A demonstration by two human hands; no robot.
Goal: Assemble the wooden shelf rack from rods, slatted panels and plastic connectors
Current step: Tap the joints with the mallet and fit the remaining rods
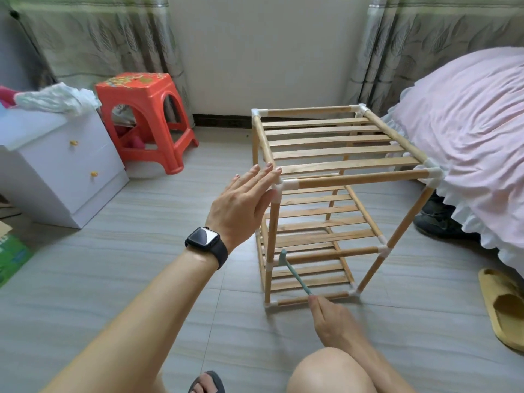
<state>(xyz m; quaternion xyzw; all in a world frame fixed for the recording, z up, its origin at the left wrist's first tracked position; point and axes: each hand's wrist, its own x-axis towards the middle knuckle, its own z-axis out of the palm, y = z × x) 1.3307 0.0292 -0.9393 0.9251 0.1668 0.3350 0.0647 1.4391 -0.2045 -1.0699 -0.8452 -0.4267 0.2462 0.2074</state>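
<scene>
The wooden shelf rack (pixel 340 177) stands upright on the tiled floor, with three slatted tiers and white plastic connectors (pixel 287 185) at the corners. My left hand (pixel 243 202) has straight fingers and rests against the near left top corner of the rack. My right hand (pixel 329 321) grips the handle of a small teal mallet (pixel 292 272). The mallet's head is beside the near left upright, just above the connector between the middle and bottom tiers.
A red plastic stool (pixel 147 117) and a white drawer cabinet (pixel 56 165) stand to the left. A bed with a pink cover (pixel 467 137) is close on the right of the rack, a yellow slipper (pixel 502 304) and dark shoes beside it. My knee (pixel 326 370) is at the bottom.
</scene>
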